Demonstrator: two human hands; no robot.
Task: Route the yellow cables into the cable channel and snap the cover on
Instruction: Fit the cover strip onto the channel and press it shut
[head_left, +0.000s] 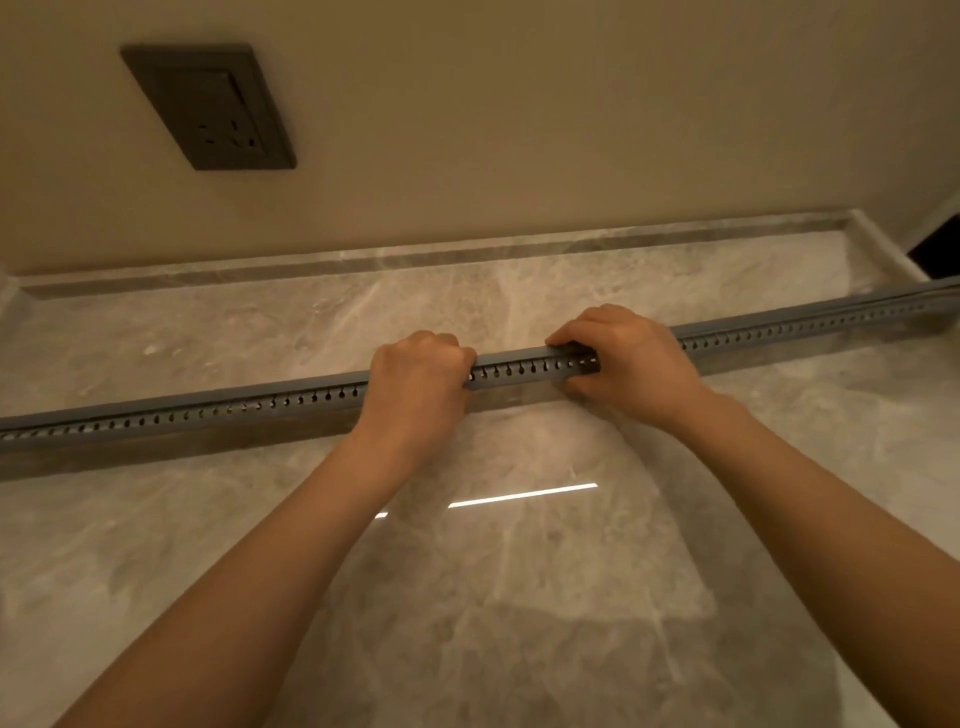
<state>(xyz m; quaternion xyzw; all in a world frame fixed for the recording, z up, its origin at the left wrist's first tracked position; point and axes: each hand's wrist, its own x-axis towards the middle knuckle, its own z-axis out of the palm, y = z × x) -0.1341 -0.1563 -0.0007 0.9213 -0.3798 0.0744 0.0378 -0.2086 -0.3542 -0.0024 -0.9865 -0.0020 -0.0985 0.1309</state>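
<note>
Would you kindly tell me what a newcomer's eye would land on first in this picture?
First comes the long grey cable channel, which runs across the marble surface from the left edge to the right. The left hand and right hand both hold it near the middle. Next is the dark wall socket, at upper left on the beige wall.

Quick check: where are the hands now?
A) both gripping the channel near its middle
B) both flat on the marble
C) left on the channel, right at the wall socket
A: the left hand and right hand both curl round the channel near its middle.
</note>
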